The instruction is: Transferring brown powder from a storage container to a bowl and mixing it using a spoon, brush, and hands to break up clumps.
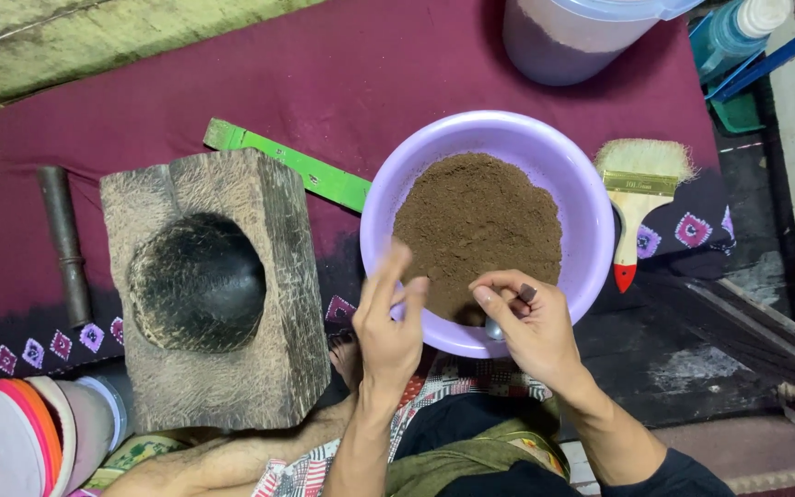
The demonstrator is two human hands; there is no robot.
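The right hand [528, 324] pinches a small dark lump and a shiny metal thing over the near rim of the purple bowl [397, 175] of brown powder [478, 221], while the left hand [388, 327] hovers beside it, fingers open.

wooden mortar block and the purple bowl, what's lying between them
In the head view, a green flat stick lies slanted on the maroon cloth between the wooden mortar block and the purple bowl, its lower end at the bowl's rim.
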